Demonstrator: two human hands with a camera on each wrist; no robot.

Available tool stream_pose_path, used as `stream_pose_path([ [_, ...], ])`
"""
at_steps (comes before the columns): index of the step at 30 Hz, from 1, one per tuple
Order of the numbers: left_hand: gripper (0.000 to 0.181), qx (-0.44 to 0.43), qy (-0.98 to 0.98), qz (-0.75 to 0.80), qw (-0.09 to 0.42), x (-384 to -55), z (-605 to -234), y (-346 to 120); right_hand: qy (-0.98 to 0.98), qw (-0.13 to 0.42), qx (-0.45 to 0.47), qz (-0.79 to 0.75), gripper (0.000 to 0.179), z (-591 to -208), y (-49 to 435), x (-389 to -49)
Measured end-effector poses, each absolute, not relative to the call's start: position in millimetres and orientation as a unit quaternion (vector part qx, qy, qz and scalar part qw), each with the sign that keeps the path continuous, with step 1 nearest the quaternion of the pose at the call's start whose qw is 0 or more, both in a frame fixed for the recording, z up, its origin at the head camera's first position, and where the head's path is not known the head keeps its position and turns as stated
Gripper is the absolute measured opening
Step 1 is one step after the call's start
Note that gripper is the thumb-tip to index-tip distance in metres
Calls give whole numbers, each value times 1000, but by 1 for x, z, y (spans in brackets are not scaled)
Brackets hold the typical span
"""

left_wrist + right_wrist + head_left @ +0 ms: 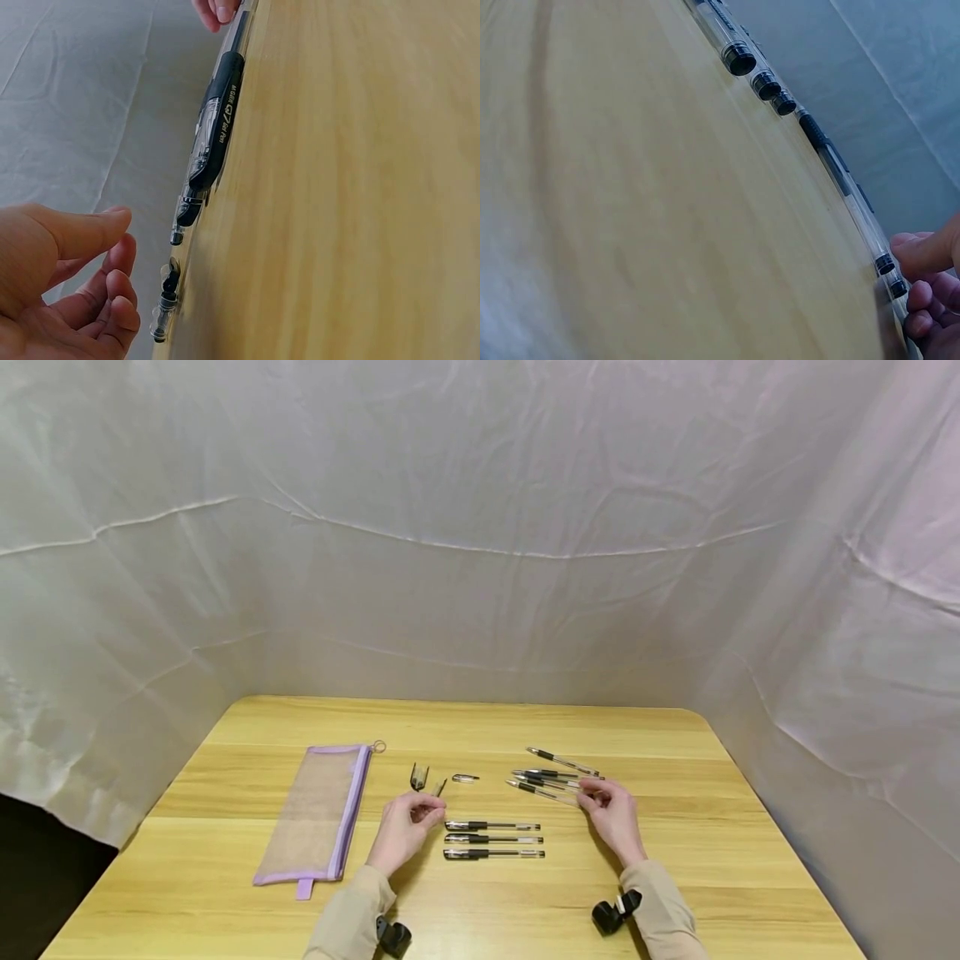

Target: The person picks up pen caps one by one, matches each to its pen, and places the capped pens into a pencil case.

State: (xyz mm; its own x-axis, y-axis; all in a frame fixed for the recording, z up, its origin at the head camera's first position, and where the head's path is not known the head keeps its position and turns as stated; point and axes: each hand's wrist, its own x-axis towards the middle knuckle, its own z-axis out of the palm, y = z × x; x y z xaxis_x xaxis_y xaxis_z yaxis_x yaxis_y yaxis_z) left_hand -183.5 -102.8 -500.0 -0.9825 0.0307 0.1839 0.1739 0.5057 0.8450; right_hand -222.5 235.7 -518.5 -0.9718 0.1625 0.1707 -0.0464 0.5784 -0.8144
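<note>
My left hand [408,827] hovers with loosely bent fingers just short of a dark-tipped pen cap [439,787]; no object shows between thumb and fingers in the left wrist view. More clear caps [419,777] lie beyond it, and another cap [465,777] is to their right. Several uncapped gel pens [553,760] with black grips lie loosely bunched, tips pointing left. At their rear ends is my right hand [611,814], its thumb against or very near the nearest pen [866,229], with a gap between thumb and fingers. Contact is partly hidden.
Three capped gel pens [492,854] lie in parallel between the hands, nearer the person. A purple-edged mesh zip pouch [311,818] lies flat on the left of the wooden table [562,910]. Pale cloth [480,610] hangs behind and on both sides.
</note>
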Motion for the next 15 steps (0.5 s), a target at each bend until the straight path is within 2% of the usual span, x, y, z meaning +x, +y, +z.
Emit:
stream_pose_path([
  [15, 9, -50, -861, -502, 63, -183, -501, -102, -894, 125, 11, 430, 15, -524, 236, -223],
])
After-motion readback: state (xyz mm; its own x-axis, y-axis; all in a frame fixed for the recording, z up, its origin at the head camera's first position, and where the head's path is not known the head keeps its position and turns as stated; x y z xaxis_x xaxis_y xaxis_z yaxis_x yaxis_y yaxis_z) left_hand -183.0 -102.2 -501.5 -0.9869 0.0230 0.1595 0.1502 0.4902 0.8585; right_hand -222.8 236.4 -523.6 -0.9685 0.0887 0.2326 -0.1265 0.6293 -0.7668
